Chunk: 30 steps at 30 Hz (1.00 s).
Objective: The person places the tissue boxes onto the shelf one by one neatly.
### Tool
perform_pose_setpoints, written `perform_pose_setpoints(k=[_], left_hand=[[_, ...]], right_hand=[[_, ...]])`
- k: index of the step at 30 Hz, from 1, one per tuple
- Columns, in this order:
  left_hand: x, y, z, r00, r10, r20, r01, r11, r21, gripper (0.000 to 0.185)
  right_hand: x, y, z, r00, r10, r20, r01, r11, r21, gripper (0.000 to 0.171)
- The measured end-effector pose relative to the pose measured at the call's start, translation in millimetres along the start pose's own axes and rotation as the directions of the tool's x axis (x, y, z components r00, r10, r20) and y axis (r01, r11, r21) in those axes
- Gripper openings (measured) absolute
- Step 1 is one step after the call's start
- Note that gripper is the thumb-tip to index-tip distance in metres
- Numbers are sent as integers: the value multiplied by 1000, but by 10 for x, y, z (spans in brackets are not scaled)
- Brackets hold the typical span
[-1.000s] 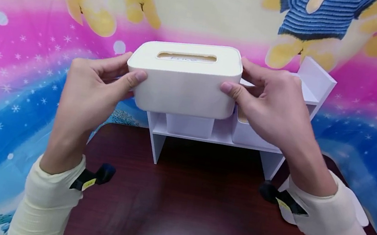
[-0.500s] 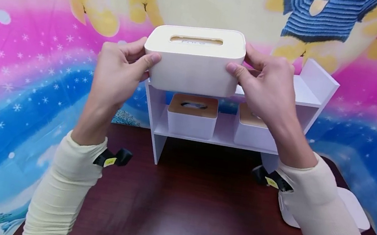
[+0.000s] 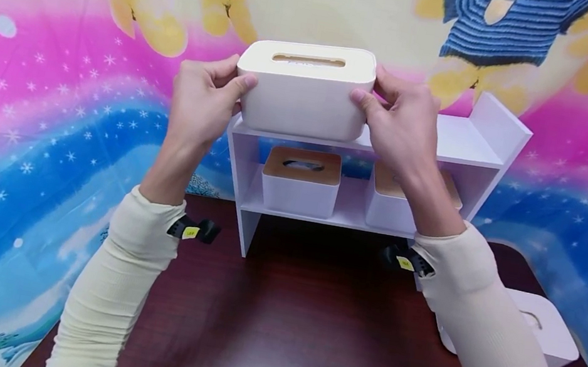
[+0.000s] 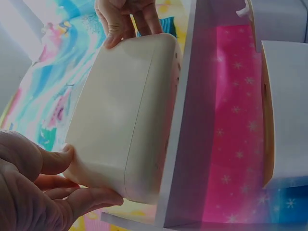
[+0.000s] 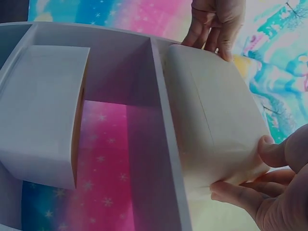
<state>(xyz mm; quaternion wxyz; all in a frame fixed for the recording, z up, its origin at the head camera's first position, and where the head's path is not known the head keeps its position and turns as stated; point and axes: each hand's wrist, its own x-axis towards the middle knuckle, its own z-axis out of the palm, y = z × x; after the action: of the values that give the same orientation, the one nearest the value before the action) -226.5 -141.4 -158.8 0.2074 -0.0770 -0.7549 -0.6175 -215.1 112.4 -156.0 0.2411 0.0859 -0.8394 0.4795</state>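
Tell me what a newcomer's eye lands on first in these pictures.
First, the cream tissue box, gripped at its ends by the left hand and right hand on the left part of the white shelf's top board. Next, two smaller white boxes with tan lids sit side by side on the lower board. Behind everything hangs a loud pink-and-blue cloth with cartoon bears.

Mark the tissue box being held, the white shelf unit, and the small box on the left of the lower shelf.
tissue box (image 3: 302,105): head view, its front wall.
white shelf unit (image 3: 457,141): head view, bare right part of the top board.
small box (image 3: 298,193): head view, its white front face.
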Motion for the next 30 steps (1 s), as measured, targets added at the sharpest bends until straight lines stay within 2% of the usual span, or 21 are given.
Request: perform_pose_setpoints(k=[5, 11, 15, 25, 30], left_hand=[[62, -40, 22, 1000, -12, -21, 13, 999, 44, 50], [92, -91, 80, 999, 31, -40, -26, 992, 125, 46], [93, -102, 102, 999, 32, -39, -26, 987, 156, 47], [93, -73, 113, 1000, -19, -14, 21, 985, 173, 52], [86, -48, 81, 999, -35, 37, 27, 980, 197, 55]], right_hand=[[53, 45, 40, 999, 32, 0, -32, 999, -12, 58], [79, 97, 59, 999, 33, -8, -34, 998, -45, 55], [88, 115, 71, 1000, 21, -11, -22, 997, -68, 53], [99, 123, 77, 1000, 3, 8, -2, 992, -125, 54], [88, 118, 43, 998, 13, 63, -5, 992, -124, 60]])
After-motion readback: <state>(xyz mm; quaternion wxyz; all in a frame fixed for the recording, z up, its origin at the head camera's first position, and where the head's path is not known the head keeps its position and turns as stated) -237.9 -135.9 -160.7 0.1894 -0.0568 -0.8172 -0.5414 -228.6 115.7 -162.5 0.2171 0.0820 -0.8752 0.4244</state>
